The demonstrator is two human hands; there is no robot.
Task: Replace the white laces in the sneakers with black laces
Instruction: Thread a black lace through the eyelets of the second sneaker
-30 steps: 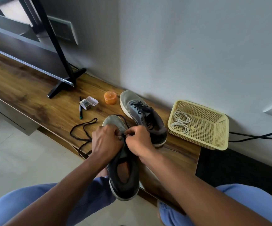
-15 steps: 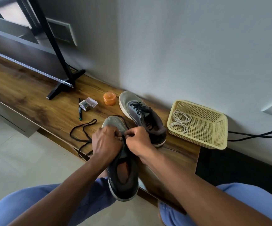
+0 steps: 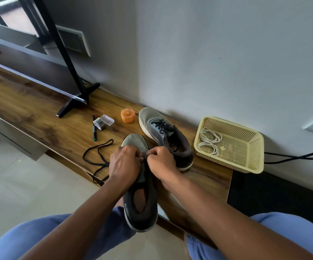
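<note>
A black lace [image 3: 97, 156] trails loose on the wooden shelf [image 3: 39, 117]. The left hand [image 3: 124, 164] and right hand [image 3: 161, 162], fingers curled, pinch it over the near sneaker [image 3: 140, 203]. Behind stands the laced sneaker [image 3: 163, 136]. White laces [image 3: 208, 141] lie coiled in the yellow basket [image 3: 245, 147]. No writing is readable.

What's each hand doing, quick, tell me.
Left hand: fingers pinch the black lace at the near sneaker.
Right hand: pinching the same lace.
</note>
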